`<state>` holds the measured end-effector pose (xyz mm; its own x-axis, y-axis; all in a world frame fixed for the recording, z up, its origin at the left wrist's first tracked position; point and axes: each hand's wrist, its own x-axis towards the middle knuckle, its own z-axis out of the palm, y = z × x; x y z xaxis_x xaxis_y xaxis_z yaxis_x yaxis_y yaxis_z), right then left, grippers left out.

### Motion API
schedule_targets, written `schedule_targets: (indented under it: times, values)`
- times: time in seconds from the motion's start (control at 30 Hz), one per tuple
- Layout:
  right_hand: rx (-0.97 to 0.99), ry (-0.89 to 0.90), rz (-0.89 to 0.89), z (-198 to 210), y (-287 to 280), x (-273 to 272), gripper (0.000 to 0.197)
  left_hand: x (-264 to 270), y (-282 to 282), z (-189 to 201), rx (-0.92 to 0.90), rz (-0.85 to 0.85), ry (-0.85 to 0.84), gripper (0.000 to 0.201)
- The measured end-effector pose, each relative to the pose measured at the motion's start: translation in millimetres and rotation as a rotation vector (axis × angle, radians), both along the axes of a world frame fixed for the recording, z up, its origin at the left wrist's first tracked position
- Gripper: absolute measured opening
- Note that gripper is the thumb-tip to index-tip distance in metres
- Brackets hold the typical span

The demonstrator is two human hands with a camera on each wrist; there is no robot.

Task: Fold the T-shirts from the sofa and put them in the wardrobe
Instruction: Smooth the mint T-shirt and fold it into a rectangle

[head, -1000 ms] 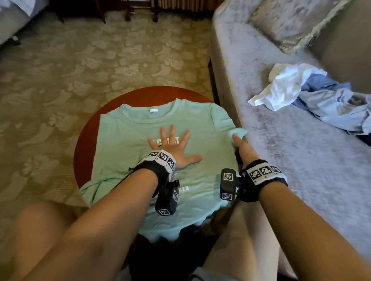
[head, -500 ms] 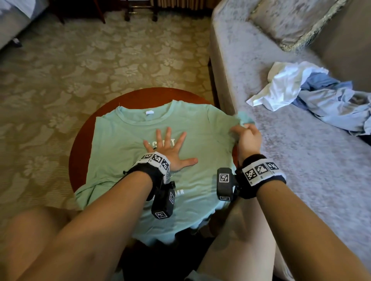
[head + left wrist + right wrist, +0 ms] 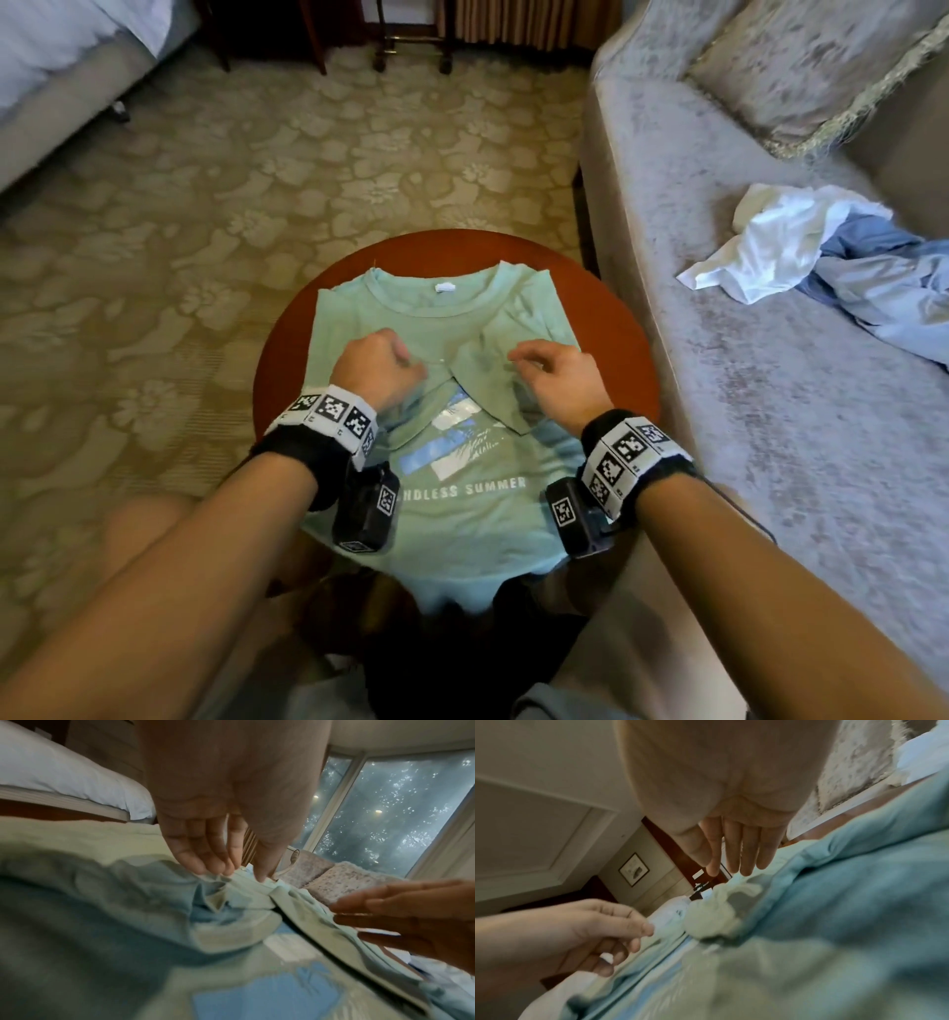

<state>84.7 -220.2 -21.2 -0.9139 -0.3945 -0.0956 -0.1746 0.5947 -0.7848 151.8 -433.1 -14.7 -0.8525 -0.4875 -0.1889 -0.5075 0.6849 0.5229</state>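
A mint-green T-shirt (image 3: 462,514) with a "SUMMER" print lies face up on a round red-brown table (image 3: 621,370), its hem hanging over the near edge. Both sleeves are folded in over the chest. My left hand (image 3: 408,362) is curled over the left fold, and in the left wrist view my left hand (image 3: 241,876) pinches that fabric between thumb and fingers. My right hand (image 3: 518,360) hovers over the folded right sleeve. Seen from the right wrist, the right hand (image 3: 731,870) has straight fingers with tips at the cloth, holding nothing.
A crumpled white shirt (image 3: 770,241) and blue clothes (image 3: 883,277) lie on the grey sofa (image 3: 770,462) to the right, below a cushion (image 3: 811,67). A bed (image 3: 61,61) stands at far left on patterned carpet (image 3: 205,205). My knees are under the table's near edge.
The right hand carried the right sleeve across onto the chest and let go. The left hand left its flat press on the print and now pinches the left sleeve, folded inward.
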Motion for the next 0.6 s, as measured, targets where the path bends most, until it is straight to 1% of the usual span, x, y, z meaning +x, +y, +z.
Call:
schedule_targets:
  times: [0.07,0.13,0.2,0.27,0.33,0.43,0.47,0.5,0.53,0.57,0.6]
  values:
    - [0.083,0.082,0.049,-8,-12,5,0.023,2,7,-7,0.013,-0.086,-0.031,0.03]
    - [0.155,0.1,0.094,-16,-24,8,0.029,-1,15,-17,-0.058,-0.146,-0.026,0.035]
    - [0.202,0.053,0.13,-21,-32,11,0.041,-5,20,-24,-0.12,-0.182,-0.004,0.03]
    - [0.231,0.002,0.129,-24,-35,14,0.05,-9,19,-25,-0.12,-0.19,0.01,0.016]
    - [0.21,-0.031,0.096,-26,-37,13,0.048,-13,17,-21,-0.095,-0.184,0.061,0.008]
    - [0.132,-0.052,0.023,-26,-36,7,0.037,-21,18,-10,0.002,-0.188,0.229,0.008]
    - [0.11,-0.049,-0.004,-26,-35,5,0.035,-22,19,-8,0.02,-0.196,0.259,0.008]
    - [0.09,-0.047,-0.029,-25,-34,4,0.034,-22,19,-6,-0.01,-0.183,0.258,0.009]
    - [0.072,-0.047,-0.05,-26,-33,3,0.033,-22,18,-7,-0.077,-0.144,0.236,0.015]
    - [0.059,-0.052,-0.065,-28,-33,3,0.033,-21,15,-11,-0.14,-0.095,0.178,0.027]
    - [0.053,-0.062,-0.074,-29,-34,4,0.033,-19,12,-14,-0.169,-0.075,0.084,0.039]
